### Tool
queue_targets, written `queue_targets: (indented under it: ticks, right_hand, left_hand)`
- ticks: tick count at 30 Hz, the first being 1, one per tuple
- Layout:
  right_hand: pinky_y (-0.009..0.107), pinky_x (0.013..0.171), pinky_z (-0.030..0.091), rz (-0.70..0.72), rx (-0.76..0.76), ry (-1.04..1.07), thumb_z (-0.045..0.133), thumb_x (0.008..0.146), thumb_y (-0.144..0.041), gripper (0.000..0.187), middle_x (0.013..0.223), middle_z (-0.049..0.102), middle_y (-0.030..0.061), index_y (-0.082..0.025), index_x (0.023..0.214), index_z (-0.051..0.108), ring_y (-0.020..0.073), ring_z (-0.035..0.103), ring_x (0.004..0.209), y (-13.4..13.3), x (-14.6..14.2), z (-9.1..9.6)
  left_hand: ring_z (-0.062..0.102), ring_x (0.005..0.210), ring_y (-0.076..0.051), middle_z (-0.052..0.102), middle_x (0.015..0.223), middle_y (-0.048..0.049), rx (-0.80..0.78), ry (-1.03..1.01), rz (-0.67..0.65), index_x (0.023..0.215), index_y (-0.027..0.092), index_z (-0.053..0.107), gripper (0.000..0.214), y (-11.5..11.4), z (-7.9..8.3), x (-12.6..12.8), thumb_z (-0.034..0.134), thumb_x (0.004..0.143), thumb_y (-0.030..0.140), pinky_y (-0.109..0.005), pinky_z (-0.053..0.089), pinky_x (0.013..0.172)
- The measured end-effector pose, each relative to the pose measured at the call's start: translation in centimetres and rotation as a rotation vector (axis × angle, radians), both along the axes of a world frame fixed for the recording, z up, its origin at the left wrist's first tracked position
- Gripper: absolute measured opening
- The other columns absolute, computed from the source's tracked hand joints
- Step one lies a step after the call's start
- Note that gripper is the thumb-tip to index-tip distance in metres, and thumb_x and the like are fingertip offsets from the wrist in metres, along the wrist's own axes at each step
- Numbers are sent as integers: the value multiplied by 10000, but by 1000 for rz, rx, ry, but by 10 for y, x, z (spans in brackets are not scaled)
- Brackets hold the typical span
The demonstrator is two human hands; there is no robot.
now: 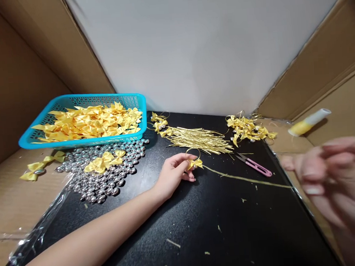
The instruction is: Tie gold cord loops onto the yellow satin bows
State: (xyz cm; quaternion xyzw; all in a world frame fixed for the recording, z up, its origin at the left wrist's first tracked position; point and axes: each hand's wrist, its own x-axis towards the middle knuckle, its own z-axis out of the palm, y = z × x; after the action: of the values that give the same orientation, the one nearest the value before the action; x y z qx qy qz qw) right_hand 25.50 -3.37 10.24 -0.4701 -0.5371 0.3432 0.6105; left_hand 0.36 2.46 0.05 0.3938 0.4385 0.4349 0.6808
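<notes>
My left hand (177, 169) pinches a small yellow ribbon bow (195, 164) between thumb and fingers. A thin gold loop stands up from the bow, and a small shiny bead shows beneath it. From the bow, a thin yellow cord (247, 179) stretches nearly straight to the right across the black tabletop. My right hand (338, 178), large and blurred at the right edge, has curled fingers at the far end of this cord; the exact grip point is unclear. Pink-handled thread snips (255, 166) lie between the hands, above the cord.
A blue basket (142, 111) full of yellow bows stands at the back left. Silver beads (105, 188) spread before it, with loose bows (102, 162) on top. Gold twist ties (200, 139) lie mid-table. Beaded bows (247, 129) and a yellow-white tube (310, 122) are right. Cardboard walls surround the table.
</notes>
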Motion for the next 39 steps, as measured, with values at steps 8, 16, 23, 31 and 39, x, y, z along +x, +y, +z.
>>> queue_targets:
  ticks: [8,16,23,31,39]
  right_hand:
    - [245,493,583,249,-287,69,794,745,-349,129,679,733,37,-249,810,745,146,675,536,3,-34,-16]
    - [296,654,576,334,-523,48,771,711,-384,208,710,725,46,-184,723,716,174,686,677,4,-80,-80]
    - [268,581,514,261,-590,90,792,653,-355,203,609,667,5,-172,729,748,123,597,570,13,-79,-99]
    - [271,560,503,256,-642,166,849,560,-312,210,603,684,6,-178,689,750,118,588,541,14,-80,-97]
    - [262,579,473,193,-637,252,860,554,-354,276,609,645,-7,-166,681,703,108,555,562,15,-83,-100]
  left_hand:
    - [582,494,-70,622,680,20,77,51,-62,986,141,628,223,-5,-5,-1,631,802,267,-242,571,555]
    - [589,552,-80,617,731,19,184,104,-69,962,155,596,196,-8,-7,-1,649,805,261,-215,548,552]
    - [599,554,-85,598,693,28,204,126,-104,945,157,569,182,-10,-5,-1,640,834,282,-209,535,560]
    - [591,564,-85,601,706,27,228,128,-107,942,158,549,194,-11,-4,-1,658,830,274,-211,522,566]
    - [662,700,-137,738,823,-68,316,314,-183,1043,137,704,260,-13,-7,-1,694,816,263,-220,503,615]
